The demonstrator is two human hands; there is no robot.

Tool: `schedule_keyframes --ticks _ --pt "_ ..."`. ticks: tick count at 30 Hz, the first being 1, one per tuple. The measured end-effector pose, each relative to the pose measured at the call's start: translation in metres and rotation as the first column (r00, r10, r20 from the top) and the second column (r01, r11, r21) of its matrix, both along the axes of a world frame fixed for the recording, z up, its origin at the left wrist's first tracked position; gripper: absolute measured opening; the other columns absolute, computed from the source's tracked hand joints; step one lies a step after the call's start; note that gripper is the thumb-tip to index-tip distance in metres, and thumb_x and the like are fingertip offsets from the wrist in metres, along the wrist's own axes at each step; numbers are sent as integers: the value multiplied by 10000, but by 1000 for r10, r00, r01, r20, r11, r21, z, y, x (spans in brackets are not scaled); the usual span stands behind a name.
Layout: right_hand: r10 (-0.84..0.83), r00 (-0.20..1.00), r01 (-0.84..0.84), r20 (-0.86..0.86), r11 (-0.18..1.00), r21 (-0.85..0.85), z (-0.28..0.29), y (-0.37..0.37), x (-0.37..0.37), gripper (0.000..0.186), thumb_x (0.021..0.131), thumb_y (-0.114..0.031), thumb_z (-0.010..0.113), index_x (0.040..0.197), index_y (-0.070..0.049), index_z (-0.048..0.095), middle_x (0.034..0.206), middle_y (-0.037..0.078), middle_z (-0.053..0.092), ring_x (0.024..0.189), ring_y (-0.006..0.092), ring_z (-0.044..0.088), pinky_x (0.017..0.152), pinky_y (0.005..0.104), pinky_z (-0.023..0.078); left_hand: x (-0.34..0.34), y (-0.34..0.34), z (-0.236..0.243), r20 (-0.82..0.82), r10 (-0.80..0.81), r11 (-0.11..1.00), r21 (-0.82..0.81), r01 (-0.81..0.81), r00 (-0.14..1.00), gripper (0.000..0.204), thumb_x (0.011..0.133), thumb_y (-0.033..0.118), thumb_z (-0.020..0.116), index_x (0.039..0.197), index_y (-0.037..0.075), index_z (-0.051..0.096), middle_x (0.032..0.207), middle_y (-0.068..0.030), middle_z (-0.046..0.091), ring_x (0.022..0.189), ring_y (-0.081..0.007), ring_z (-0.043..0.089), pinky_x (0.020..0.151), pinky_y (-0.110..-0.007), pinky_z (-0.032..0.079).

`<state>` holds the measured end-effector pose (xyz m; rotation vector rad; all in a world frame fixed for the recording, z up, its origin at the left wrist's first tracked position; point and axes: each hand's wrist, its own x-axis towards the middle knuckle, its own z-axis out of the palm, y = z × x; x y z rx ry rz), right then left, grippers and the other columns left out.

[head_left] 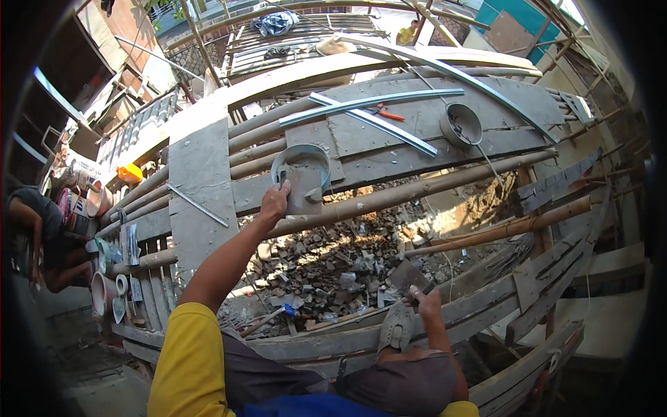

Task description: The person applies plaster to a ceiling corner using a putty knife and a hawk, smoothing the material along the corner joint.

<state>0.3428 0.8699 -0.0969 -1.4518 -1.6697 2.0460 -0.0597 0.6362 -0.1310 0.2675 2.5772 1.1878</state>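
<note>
My left hand (276, 201) is closed round the dark handle of a flat rectangular trowel (300, 198). A small lump of grey paste clings near the blade's right edge. The blade lies over the near side of a round pale bucket (326, 165), whose inside is smeared with grey paste. Lower right, my right hand (426, 306) grips a putty knife (404, 275) by its dark handle, with the wide blade pointing up and left. It is held above my sandalled foot (396, 328), apart from the bucket.
Planks (201, 160) and bamboo poles (389, 196) form a platform over rubble (333, 271). Metal channels (375, 104), red-handled pliers (390, 115) and a second bucket (461, 125) lie on it. At left, a person (42, 236) crouches near several containers and an orange-yellow object (129, 172).
</note>
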Motion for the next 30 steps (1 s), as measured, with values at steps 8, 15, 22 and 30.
schedule_keyframes --ticks 8,15,22,30 --pt "166 985 -163 43 984 -77 -24 35 -11 145 875 -52 614 978 49 602 798 92 645 619 185 648 539 300 530 -8 102 -53 30 262 962 -81 -259 965 553 953 477 398 1098 -15 604 1110 -292 599 1066 -442 565 925 -486 424" --pt "324 922 -363 211 913 186 -52 54 -22 169 845 -40 651 991 41 624 845 77 659 728 167 634 640 303 515 0 124 -72 122 453 876 126 -466 883 494 972 436 406 1164 16 578 1093 -260 616 1057 -419 576 899 -462 433" --pt "-29 976 -29 -216 964 -264 -56 70 -85 329 837 -13 606 1155 23 532 963 79 623 766 197 631 648 321 532 36 111 -21 42 376 849 384 -362 926 497 1001 391 426 1171 -67 519 1055 -225 615 967 -313 581 883 -395 430" --pt "-159 845 -109 -510 883 -456 39 65 -189 292 817 20 575 1108 25 548 923 87 627 735 172 624 599 288 526 97 126 116 -226 236 890 441 -116 945 420 1014 337 418 1206 -33 476 1075 -179 593 985 -240 538 900 -352 410"
